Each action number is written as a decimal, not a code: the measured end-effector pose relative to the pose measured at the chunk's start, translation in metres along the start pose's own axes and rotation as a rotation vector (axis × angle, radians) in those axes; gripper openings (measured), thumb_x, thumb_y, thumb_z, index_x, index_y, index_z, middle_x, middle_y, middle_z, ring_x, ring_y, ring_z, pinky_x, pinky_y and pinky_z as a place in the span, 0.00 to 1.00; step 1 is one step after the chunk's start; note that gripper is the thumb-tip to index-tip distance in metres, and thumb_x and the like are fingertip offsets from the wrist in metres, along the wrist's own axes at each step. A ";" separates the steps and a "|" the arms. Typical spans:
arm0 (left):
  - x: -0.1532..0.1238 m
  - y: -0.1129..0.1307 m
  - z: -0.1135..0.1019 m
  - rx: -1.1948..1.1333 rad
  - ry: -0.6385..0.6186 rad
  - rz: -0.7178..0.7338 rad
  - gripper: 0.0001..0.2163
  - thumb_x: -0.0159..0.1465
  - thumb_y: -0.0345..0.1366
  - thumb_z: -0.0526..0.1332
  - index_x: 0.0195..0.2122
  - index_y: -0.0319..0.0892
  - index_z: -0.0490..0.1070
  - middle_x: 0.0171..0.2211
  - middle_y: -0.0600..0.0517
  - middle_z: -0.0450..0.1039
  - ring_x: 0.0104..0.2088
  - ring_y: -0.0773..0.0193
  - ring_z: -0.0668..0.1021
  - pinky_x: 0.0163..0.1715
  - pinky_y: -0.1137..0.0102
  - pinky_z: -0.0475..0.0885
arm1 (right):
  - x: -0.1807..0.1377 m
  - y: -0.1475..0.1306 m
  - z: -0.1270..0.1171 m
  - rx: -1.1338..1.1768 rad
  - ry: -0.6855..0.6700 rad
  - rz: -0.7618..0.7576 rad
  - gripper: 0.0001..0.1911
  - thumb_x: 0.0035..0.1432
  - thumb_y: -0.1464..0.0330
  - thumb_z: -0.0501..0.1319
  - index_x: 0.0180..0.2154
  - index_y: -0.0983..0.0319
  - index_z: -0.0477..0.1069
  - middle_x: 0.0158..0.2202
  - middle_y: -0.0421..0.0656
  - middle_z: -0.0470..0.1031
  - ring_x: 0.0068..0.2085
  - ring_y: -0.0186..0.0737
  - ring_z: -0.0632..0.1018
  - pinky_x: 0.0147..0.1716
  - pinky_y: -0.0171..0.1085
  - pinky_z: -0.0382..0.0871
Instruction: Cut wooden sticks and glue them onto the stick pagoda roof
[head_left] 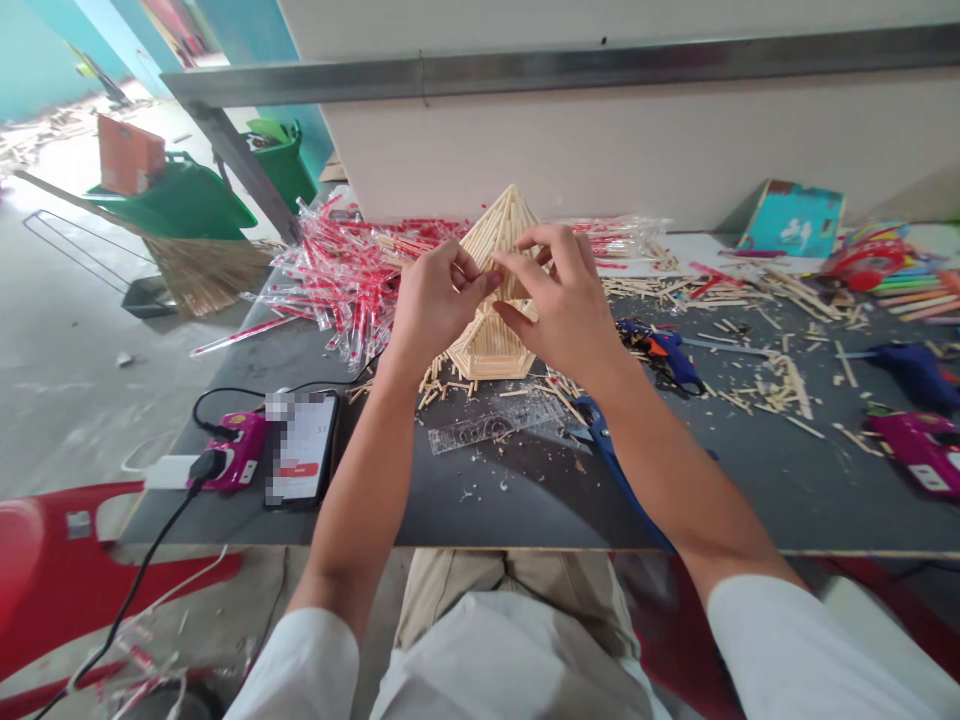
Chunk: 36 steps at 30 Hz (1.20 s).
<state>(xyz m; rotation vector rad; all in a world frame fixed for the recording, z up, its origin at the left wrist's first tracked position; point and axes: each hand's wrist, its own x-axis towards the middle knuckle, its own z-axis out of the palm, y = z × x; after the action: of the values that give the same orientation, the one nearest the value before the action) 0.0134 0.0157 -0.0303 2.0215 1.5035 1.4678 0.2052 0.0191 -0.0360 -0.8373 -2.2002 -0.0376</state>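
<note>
A cone-shaped model made of thin wooden sticks (496, 228) stands on the dark table (750, 500) in front of me. My left hand (435, 300) is closed, its fingers pinching at the model's left side near the middle. My right hand (559, 295) is closed too, thumb and fingers gripping the model's front face. The two hands' fingertips almost meet over the sticks. Both hands hide the model's middle; its tip and its base (491, 355) show.
A pile of red-and-clear stick wrappers (352, 270) lies behind left. Loose sticks (780, 385) litter the right. A clear ruler (499, 425), blue scissors (600, 425), glue guns (922, 370), a phone (302, 447) and a pink charger (236, 450) lie around.
</note>
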 end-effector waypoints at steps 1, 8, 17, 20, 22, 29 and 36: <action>0.000 0.000 0.000 0.004 -0.004 -0.006 0.12 0.60 0.40 0.73 0.28 0.44 0.71 0.22 0.54 0.71 0.23 0.67 0.72 0.23 0.70 0.63 | 0.000 0.000 0.000 -0.007 0.000 -0.002 0.21 0.69 0.66 0.60 0.61 0.57 0.66 0.61 0.52 0.62 0.64 0.67 0.65 0.60 0.73 0.65; -0.003 0.007 -0.004 0.060 -0.051 -0.052 0.11 0.64 0.42 0.70 0.31 0.44 0.71 0.24 0.54 0.73 0.26 0.67 0.74 0.25 0.71 0.65 | 0.001 -0.003 -0.002 -0.040 -0.045 0.064 0.23 0.68 0.64 0.61 0.62 0.52 0.63 0.64 0.50 0.62 0.66 0.67 0.64 0.61 0.72 0.65; -0.002 0.008 -0.004 0.071 -0.060 -0.058 0.11 0.63 0.42 0.69 0.30 0.44 0.69 0.25 0.54 0.73 0.27 0.66 0.74 0.28 0.69 0.65 | 0.001 -0.002 -0.003 -0.051 -0.048 0.084 0.26 0.68 0.63 0.61 0.65 0.49 0.59 0.65 0.50 0.62 0.68 0.68 0.63 0.62 0.75 0.60; -0.002 0.008 -0.005 0.071 -0.068 -0.061 0.12 0.63 0.43 0.69 0.30 0.44 0.70 0.26 0.54 0.73 0.28 0.66 0.74 0.28 0.69 0.65 | 0.001 -0.003 -0.003 -0.055 -0.057 0.091 0.25 0.68 0.65 0.60 0.64 0.49 0.61 0.65 0.49 0.61 0.68 0.67 0.62 0.63 0.73 0.62; -0.002 0.008 -0.005 0.075 -0.069 -0.064 0.13 0.63 0.44 0.69 0.30 0.43 0.70 0.25 0.54 0.73 0.28 0.66 0.74 0.28 0.69 0.65 | 0.001 -0.004 -0.003 -0.063 -0.061 0.094 0.25 0.68 0.65 0.60 0.64 0.50 0.61 0.65 0.49 0.61 0.68 0.67 0.62 0.63 0.72 0.62; -0.001 0.007 -0.005 0.085 -0.076 -0.079 0.12 0.63 0.43 0.69 0.31 0.44 0.69 0.24 0.54 0.72 0.27 0.66 0.74 0.27 0.69 0.65 | 0.000 -0.013 -0.011 -0.094 -0.108 0.103 0.28 0.66 0.66 0.63 0.64 0.50 0.60 0.65 0.50 0.60 0.68 0.68 0.62 0.62 0.73 0.64; -0.001 0.008 -0.005 0.088 -0.066 -0.046 0.11 0.64 0.41 0.68 0.30 0.44 0.69 0.25 0.54 0.72 0.27 0.66 0.73 0.27 0.69 0.64 | 0.001 -0.012 -0.007 -0.104 -0.080 0.111 0.26 0.67 0.66 0.61 0.64 0.52 0.60 0.64 0.51 0.61 0.68 0.66 0.62 0.62 0.71 0.66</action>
<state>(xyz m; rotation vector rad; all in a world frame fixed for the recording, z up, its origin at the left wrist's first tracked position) 0.0139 0.0090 -0.0232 2.0483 1.6031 1.3264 0.2023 0.0085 -0.0278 -1.0341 -2.2377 -0.0654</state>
